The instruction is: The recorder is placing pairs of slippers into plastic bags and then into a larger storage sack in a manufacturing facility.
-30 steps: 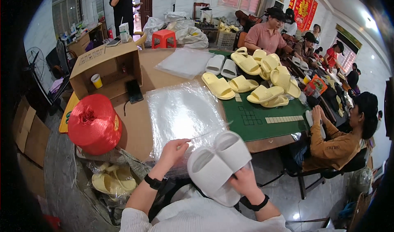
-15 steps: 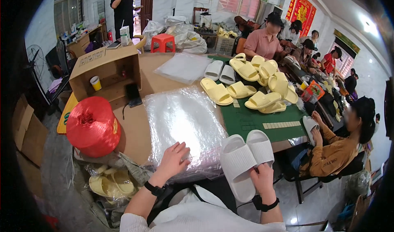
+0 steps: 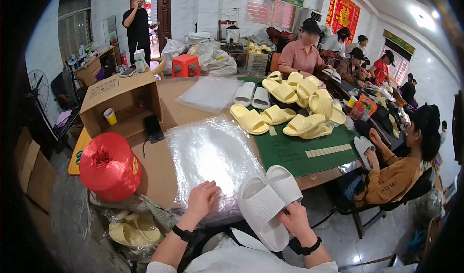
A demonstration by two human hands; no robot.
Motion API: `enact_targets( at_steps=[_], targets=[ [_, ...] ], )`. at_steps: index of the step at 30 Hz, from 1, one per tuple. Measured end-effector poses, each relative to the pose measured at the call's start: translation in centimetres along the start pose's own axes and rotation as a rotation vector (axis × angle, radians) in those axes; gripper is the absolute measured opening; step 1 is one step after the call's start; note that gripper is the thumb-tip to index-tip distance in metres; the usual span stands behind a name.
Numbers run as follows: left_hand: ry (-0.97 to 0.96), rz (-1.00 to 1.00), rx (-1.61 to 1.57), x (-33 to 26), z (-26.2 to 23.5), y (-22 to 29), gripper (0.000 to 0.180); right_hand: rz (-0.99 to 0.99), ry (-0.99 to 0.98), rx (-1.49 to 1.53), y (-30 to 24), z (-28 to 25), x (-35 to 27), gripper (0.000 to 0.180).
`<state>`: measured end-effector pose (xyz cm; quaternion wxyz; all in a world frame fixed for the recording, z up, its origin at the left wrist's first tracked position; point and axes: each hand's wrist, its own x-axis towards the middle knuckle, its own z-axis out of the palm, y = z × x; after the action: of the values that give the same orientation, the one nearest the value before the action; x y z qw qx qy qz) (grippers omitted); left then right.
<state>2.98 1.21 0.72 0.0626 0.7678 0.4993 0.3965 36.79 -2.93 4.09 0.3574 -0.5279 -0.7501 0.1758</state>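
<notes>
My right hand (image 3: 295, 219) clamps white slippers (image 3: 263, 206); left hand (image 3: 202, 199) at clear bags (image 3: 208, 145), near side, can't tell its grip.

Brown-topped worktable (image 3: 153, 169), green mat (image 3: 290, 150) at right, clear plastic bags (image 3: 212, 152) stacked at near edge, open cardboard box (image 3: 121, 90) at left.

On the far wall, to the right, a red sign (image 3: 344, 16) has big gold writing. A thin red strip (image 3: 331, 7) with gold marks hangs just left of it. On the left, the box (image 3: 112, 93) on the bench (image 3: 153, 169) has dark print on its upper side. A brown top (image 3: 394, 179) at the right has dark letters. The red roll's (image 3: 107, 169) yellow label is too small to read.
</notes>
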Motion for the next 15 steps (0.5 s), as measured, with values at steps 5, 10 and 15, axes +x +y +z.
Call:
enact_targets(
  at_steps=[5,10,15],
  targets=[
    [0.006,-0.138,0.000,-0.3,0.0,-0.3,0.020,0.029,-0.035,0.008,-0.5,0.0,0.1,0.023],
    [-0.060,-0.349,-0.151,1.4,-0.3,1.2,0.028,-0.117,-0.090,0.068,-2.0,0.3,0.1,0.028],
    [-0.053,-0.347,-0.331,0.3,-0.3,0.3,0.031,-0.154,-0.288,0.002,-2.5,4.1,-0.1,0.026]
  ],
)
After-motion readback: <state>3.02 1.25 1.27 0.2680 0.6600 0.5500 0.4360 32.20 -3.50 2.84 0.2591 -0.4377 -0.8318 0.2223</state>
